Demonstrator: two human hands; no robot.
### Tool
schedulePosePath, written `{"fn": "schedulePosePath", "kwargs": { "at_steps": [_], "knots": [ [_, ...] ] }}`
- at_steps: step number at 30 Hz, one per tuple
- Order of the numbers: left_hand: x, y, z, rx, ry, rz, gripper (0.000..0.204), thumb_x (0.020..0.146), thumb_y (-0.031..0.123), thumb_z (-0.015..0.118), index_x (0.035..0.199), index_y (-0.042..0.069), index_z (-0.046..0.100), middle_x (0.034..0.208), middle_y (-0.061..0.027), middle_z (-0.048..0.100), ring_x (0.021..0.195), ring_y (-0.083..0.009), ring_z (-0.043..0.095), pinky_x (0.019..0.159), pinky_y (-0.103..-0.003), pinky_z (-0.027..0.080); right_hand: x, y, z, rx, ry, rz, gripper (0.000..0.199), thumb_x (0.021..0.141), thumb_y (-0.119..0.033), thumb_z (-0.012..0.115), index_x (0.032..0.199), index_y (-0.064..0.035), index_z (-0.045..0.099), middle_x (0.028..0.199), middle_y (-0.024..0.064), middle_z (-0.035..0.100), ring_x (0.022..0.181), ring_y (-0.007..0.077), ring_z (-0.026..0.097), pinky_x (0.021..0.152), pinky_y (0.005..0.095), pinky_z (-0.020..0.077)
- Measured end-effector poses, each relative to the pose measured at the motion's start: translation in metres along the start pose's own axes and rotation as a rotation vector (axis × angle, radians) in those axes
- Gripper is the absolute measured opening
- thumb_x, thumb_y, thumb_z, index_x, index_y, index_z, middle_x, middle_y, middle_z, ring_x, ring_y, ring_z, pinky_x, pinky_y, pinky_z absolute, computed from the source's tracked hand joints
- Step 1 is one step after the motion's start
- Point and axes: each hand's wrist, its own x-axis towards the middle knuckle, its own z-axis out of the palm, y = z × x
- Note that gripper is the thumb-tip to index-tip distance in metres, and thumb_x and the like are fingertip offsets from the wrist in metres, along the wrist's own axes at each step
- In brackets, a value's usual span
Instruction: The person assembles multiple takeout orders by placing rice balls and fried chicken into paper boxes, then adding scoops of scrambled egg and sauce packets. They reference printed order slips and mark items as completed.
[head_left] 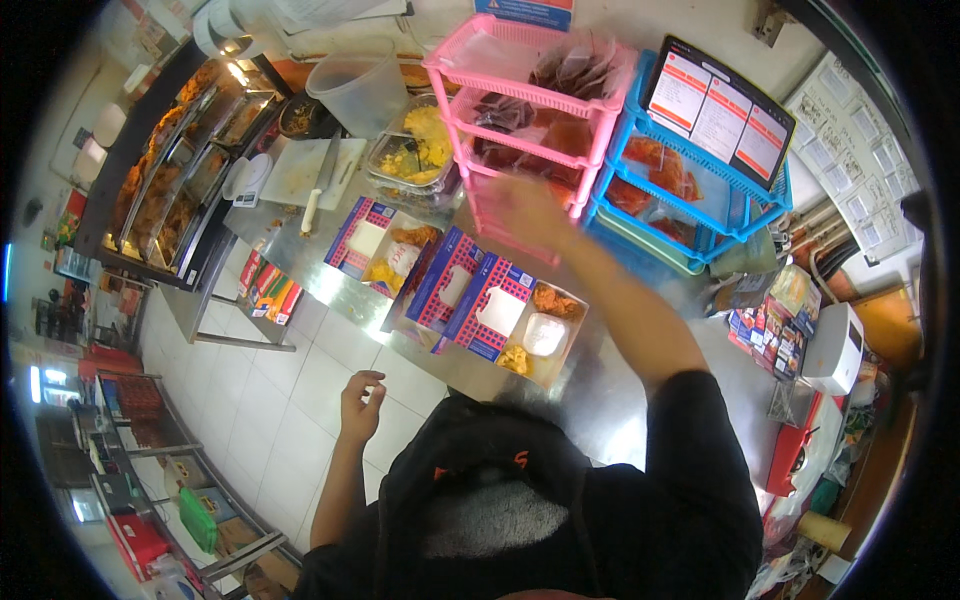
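Note:
My right hand (525, 212) is smeared by motion in front of the lower tiers of a pink stacked rack (597, 150), so its fingers cannot be made out. Packets lie on the rack's tiers. My left hand (362, 405) hangs over the floor beside the counter, loosely curved, thumb apart from the fingers and nothing held. Between my arms, blue-and-red cardboard meal boxes stand with lids raised. The right box (553, 372) and the left box (362, 262) each hold fried chicken, a white wrapped round item and yellow food. Another box (445, 285) stands between them, its inside mostly hidden.
A knife (318, 190) rests on a white cutting board (290, 165). Behind the boxes sits a clear tub of yellow food (425, 140). A blue rack (735, 235) with a tablet (715, 110) stands to the right, and a glass food warmer (190, 170) at the far left.

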Motion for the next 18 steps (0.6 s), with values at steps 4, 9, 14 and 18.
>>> {"fn": "schedulePosePath", "kwargs": {
  "at_steps": [4, 9, 14, 18],
  "knots": [
    [-0.005, -0.006, -0.003, -0.034, 0.093, 0.001, 0.03, 0.098, 0.034, 0.065, 0.092, 0.005, 0.064, 0.107, -0.0123, 0.073, 0.097, -0.026, 0.067, 0.077, -0.036, 0.048, 0.115, 0.073, -0.044, -0.608, 0.063, 0.61, 0.042, 0.093, -0.018, 0.061, 0.133, -0.0061, 0.063, 0.135, 0.017, 0.065, 0.114, 0.0415, 0.067, 0.096, 0.047, 0.0566],
    [-0.01, 0.001, -0.002, 0.065, -0.029, 0.074, 0.012, 0.087, 0.012, 0.074, 0.09, 0.005, 0.065, 0.105, -0.015, 0.072, 0.1, -0.033, 0.068, 0.088, -0.042, 0.052, 0.135, 0.136, -0.048, -0.678, 0.018, 0.668, 0.045, 0.086, -0.027, 0.072, 0.131, -0.0308, 0.068, 0.14, 0.0095, 0.062, 0.137, 0.0305, 0.053, 0.11, 0.0487, 0.0446],
    [-0.007, 0.0, -0.009, 0.057, -0.061, 0.028, 0.012, 0.086, 0.01, 0.073, 0.09, 0.003, 0.065, 0.103, -0.0159, 0.071, 0.101, -0.035, 0.067, 0.091, -0.042, 0.052, 0.135, 0.167, -0.063, -0.835, -0.008, 0.62, 0.041, 0.086, -0.03, 0.071, 0.127, -0.0262, 0.07, 0.134, 0.0104, 0.066, 0.131, 0.0321, 0.058, 0.107, 0.0485, 0.047],
    [0.016, -0.001, -0.012, 0.004, -0.082, 0.099, 0.011, 0.087, 0.01, 0.073, 0.09, 0.003, 0.065, 0.104, -0.0161, 0.071, 0.101, -0.0361, 0.067, 0.09, -0.043, 0.051, 0.125, 0.158, -0.066, -0.971, 0.012, 0.572, 0.04, 0.086, -0.032, 0.071, 0.125, -0.0226, 0.071, 0.129, 0.0111, 0.069, 0.126, 0.0334, 0.061, 0.104, 0.0483, 0.0489]
  ]
}}
